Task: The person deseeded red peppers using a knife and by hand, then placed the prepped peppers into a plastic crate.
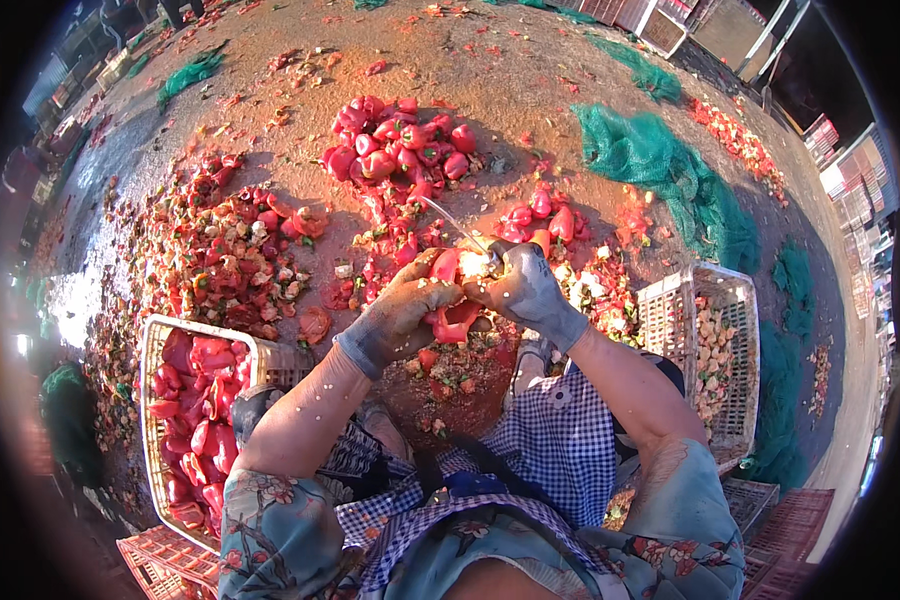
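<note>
My left hand (409, 304), in a soiled work glove, grips a cut-open red bell pepper (454, 324) above the ground between my legs. Opposite it, my right hand (521, 277), gloved too, is closed around a thin-bladed knife (454, 220) whose blade points up and away to the left. A pale, seedy pepper core (476, 264) shows at the pepper's upper side, between both hands. Whether the core is still attached cannot be made out. Loose seeds stick to the gloves and my left forearm. The knife's handle is mostly hidden in my right fist.
Whole red peppers (401, 142) are heaped ahead. Discarded cores and scraps (232, 255) spread at left. A crate (148, 420) of cut red pepper pieces stands by my left leg. Another crate (656, 311), holding pale cores, is at right. Green netting (667, 176) lies beyond it.
</note>
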`<state>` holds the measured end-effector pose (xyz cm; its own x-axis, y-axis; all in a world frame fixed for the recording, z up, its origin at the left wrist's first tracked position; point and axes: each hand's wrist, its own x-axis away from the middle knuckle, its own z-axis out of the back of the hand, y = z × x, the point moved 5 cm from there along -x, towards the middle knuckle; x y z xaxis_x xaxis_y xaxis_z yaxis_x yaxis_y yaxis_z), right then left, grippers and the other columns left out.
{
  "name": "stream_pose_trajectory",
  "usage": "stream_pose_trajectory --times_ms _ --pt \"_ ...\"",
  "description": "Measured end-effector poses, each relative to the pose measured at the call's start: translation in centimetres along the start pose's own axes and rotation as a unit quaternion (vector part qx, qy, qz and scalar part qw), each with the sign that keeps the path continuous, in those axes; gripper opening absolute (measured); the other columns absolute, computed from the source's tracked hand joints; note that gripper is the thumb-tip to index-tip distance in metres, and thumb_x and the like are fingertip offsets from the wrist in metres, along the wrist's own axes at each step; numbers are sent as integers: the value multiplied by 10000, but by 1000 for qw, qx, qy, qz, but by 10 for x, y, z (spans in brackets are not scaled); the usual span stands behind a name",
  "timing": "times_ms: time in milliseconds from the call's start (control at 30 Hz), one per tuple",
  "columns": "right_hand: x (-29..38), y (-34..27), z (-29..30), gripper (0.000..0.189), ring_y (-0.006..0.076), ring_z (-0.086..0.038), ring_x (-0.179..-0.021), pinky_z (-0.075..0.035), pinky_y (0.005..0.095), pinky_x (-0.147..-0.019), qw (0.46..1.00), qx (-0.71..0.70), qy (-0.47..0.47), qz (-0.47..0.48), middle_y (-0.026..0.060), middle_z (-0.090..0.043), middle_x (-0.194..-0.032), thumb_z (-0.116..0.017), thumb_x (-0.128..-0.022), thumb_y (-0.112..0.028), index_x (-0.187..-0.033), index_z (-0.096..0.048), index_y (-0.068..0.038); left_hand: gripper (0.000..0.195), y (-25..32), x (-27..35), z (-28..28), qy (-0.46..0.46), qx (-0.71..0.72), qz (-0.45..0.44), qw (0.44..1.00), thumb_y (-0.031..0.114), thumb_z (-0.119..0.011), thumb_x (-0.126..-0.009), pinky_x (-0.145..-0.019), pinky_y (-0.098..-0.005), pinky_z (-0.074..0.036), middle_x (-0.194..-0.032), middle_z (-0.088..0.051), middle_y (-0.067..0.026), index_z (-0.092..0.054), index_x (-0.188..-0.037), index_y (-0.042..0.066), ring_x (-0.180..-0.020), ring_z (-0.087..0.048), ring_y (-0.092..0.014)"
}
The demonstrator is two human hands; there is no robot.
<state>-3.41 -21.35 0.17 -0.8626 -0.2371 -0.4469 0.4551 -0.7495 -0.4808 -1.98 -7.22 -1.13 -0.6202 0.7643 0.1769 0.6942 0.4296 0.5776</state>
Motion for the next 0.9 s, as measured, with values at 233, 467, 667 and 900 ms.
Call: stream_pose_trajectory --times_ms 233,467,667,900 --pt "13 48 -8 447 156 -540 -881 -440 332 -825 804 -533 -39 -260 71 -546 -996 -685 -730 -153 -1092 -492 24 413 -3 -19 5 42 -94 50 993 21 -546 -828 -728 -473 -558 -1102 -554 -180 -414 -1217 -18 -934 -611 -307" --pt "1 22 2 351 341 -548 -733 -439 416 -636 997 57 34 29 176 -546 -799 -643 -750 -306 -884 -507 -12 341 -11 -46 28 99 -242 1 965 72 -532 -851 -635 -342 -548 -928 -584 -101 -423 -1165 -4 -763 -613 -195" --pt "-18 23 5 441 359 -580 -690 -468 424 -613 995 46 79 45 177 -594 -746 -618 -772 -425 -907 -573 -8 585 12 -40 -3 117 -551 -9 826 123 -504 -848 -737 -251 -468 -987 -571 -96 -236 -1316 -104 -867 -547 -133" --pt "-26 -10 34 421 346 -544 -710 -450 407 -635 991 117 36 45 167 -556 -777 -589 -818 -396 -956 -557 1 391 35 -21 -38 92 -732 -236 632 116 -589 -773 -656 -436 -493 -834 -601 -246 -441 -1120 14 -781 -618 -384"
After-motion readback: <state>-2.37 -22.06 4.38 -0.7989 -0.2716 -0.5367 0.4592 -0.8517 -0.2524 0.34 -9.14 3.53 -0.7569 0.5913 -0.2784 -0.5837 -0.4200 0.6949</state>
